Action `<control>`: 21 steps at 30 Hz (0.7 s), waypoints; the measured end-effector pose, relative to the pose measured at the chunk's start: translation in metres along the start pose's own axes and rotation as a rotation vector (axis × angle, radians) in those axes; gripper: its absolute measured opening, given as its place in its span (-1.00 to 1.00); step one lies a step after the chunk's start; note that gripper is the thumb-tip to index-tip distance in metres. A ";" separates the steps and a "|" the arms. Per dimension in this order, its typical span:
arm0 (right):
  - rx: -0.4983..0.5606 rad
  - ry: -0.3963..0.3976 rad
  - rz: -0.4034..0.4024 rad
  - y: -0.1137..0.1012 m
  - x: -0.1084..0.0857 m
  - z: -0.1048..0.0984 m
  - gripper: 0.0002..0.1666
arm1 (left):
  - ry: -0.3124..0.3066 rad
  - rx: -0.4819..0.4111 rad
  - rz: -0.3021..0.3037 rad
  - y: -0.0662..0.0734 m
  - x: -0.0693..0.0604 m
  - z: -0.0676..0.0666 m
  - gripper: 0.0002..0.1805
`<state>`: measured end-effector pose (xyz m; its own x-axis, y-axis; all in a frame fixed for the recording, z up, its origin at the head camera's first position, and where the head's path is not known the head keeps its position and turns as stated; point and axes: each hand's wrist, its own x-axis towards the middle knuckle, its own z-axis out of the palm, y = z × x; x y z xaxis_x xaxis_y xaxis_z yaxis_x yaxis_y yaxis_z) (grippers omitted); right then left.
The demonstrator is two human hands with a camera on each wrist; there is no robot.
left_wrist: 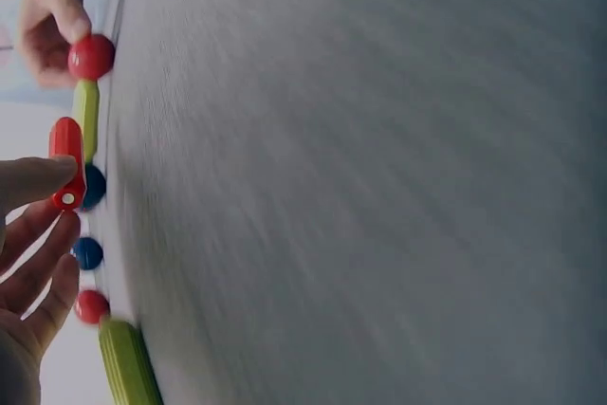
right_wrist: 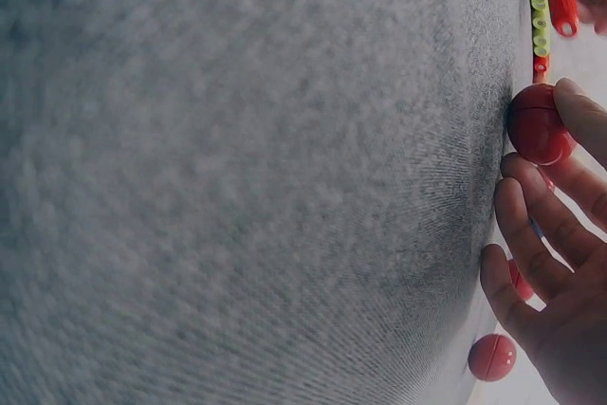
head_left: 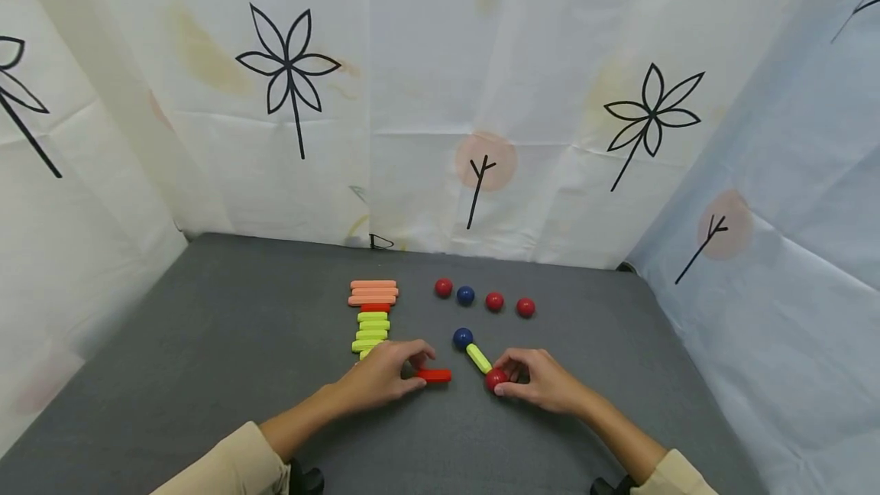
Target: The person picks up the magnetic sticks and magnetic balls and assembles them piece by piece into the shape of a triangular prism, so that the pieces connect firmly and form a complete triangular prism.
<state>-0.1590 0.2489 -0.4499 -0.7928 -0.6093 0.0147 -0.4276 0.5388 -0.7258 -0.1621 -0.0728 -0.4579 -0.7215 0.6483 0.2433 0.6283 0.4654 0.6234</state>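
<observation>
My left hand [head_left: 389,375] pinches a red stick [head_left: 435,376] between thumb and fingers; in the left wrist view a pale hole shows in the end of that red stick [left_wrist: 66,163]. To its right, my right hand [head_left: 539,379] holds a red ball [head_left: 496,380] with thumb and fingers at the table surface. A yellow-green stick [head_left: 479,358] runs from this ball up to a blue ball [head_left: 463,338], the three forming a slanting line. The red stick is apart from that line, a short way to its left.
Beyond the hands lie three red balls, one of them far right [head_left: 525,307], and a blue ball [head_left: 465,296]. A column of yellow-green sticks [head_left: 373,325], a red stick [head_left: 375,308] and orange sticks [head_left: 373,292] lies left on the grey table [head_left: 241,327]. Patterned cloth [head_left: 412,98] hangs behind.
</observation>
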 end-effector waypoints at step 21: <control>0.031 0.002 0.018 0.000 -0.002 0.000 -0.73 | -0.078 -0.113 0.009 0.013 0.042 0.032 -0.63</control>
<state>-0.1578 0.2501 -0.4497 -0.8008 -0.5989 0.0029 -0.4000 0.5313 -0.7468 -0.1750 -0.0204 -0.4636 -0.6883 0.6992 0.1933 0.5946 0.3912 0.7024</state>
